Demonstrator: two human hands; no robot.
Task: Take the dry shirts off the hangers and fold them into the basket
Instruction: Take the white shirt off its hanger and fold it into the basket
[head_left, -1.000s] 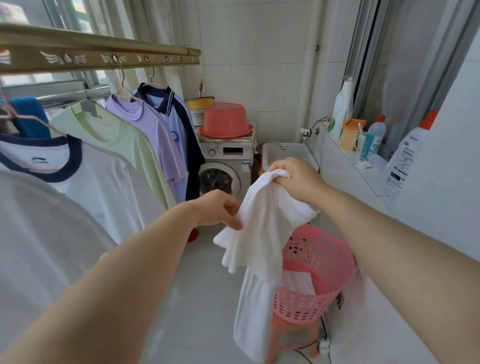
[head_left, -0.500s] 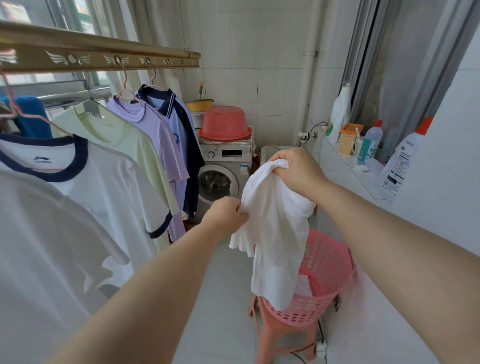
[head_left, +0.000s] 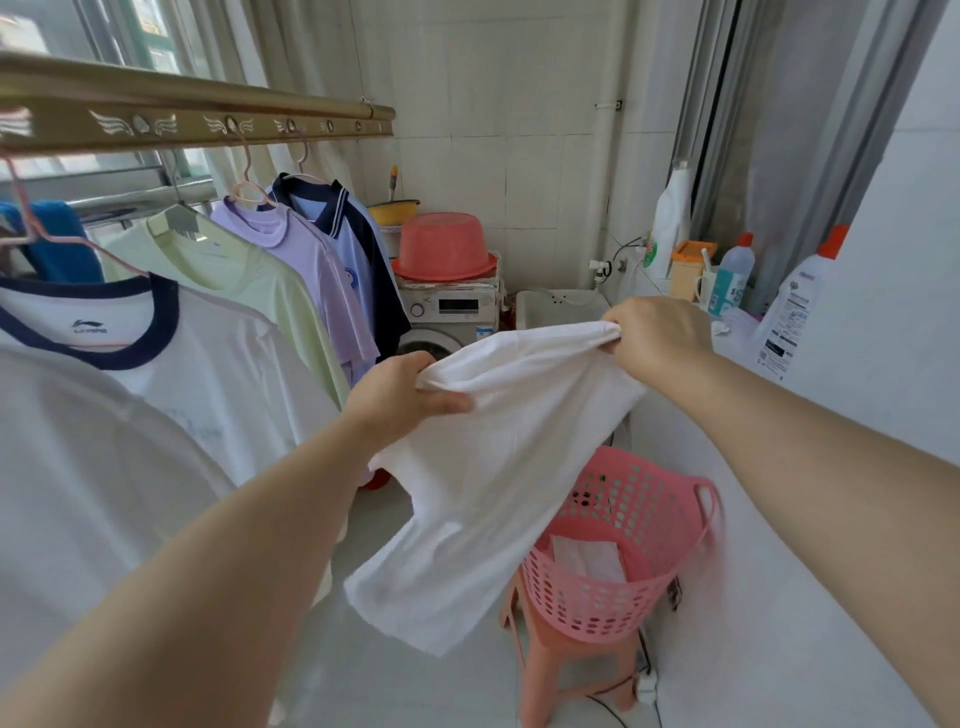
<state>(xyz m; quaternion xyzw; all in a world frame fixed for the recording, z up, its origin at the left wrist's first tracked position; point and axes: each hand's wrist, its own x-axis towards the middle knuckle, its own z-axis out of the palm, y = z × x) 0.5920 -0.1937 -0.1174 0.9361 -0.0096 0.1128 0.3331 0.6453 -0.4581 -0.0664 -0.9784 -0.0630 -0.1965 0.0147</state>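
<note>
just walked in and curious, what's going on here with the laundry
A person holds a white shirt stretched between both hands: the left hand grips one end, the right hand pinches the other. Just beyond it, lower down, a pink laundry basket sits on a pink stool, with a pale folded item inside. More shirts on hangers hang from the drying rail at left.

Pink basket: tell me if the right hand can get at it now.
Probably, once freed: the right hand grips the white shirt, but the basket stands open below it, only the shirt hanging across its left side.
</note>
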